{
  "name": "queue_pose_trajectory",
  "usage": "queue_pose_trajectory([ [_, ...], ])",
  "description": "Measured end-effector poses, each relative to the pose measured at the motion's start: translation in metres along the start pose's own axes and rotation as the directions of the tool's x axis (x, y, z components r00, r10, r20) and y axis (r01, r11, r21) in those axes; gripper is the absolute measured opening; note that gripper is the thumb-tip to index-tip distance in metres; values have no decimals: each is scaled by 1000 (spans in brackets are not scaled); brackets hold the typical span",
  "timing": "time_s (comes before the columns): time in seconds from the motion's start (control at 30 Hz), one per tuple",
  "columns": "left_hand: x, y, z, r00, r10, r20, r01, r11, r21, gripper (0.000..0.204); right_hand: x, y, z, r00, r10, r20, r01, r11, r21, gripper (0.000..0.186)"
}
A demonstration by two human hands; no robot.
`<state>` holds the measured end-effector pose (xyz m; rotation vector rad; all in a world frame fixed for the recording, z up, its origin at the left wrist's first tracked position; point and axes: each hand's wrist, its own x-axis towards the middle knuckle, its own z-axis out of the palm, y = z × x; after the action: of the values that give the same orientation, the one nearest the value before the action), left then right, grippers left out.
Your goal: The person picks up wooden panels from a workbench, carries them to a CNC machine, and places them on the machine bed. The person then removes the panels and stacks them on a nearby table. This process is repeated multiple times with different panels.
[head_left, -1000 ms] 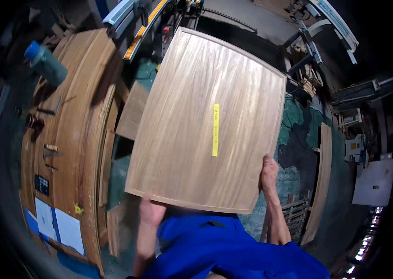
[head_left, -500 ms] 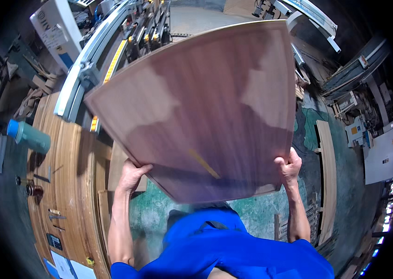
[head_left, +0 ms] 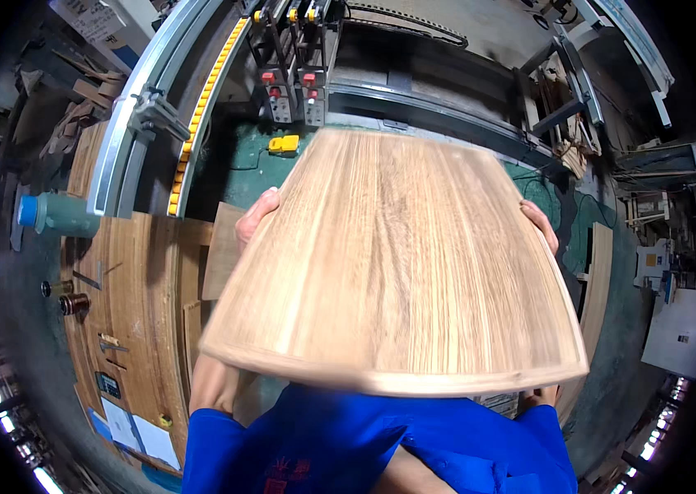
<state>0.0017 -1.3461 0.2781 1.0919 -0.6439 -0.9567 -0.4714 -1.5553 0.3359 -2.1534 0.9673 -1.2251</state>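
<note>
Wooden panel (head_left: 397, 263), held in the air in front of the blue shirt (head_left: 323, 436). Left hand (head_left: 257, 216) curls at the left edge, right hand (head_left: 541, 224) at the right edge; both pinch the panel between them, toward its far end. Parts of both grips are hidden by the wood, so finger placement underneath cannot be told. Near edge appears raised toward the wearer.

Handling note (judgement): keep pressure equal on both sides, wrists level, and turn the board slowly so its corners clear the roller rail (head_left: 200, 123).

Further out: yellow pedal (head_left: 284, 145) on the floor beyond the panel; at left, counter (head_left: 146, 296) with teal bottle (head_left: 68, 216) and calculator (head_left: 107, 384); at right, long plank (head_left: 599, 267).
</note>
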Motion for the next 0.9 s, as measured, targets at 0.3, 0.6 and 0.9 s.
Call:
queue_pose_trajectory([
  [0.3,120,60,46,744,597,298,-655,566,501,22,96,34,40,960,-216,-178,207,976,-64,37],
  [0.6,203,69,48,701,655,283,-668,461,584,20,175,83,77,938,-236,-255,223,972,-76,33],
  [0.9,309,50,101,671,654,350,-673,339,657,17,281,208,80,904,-394,-167,387,919,-71,32],
])
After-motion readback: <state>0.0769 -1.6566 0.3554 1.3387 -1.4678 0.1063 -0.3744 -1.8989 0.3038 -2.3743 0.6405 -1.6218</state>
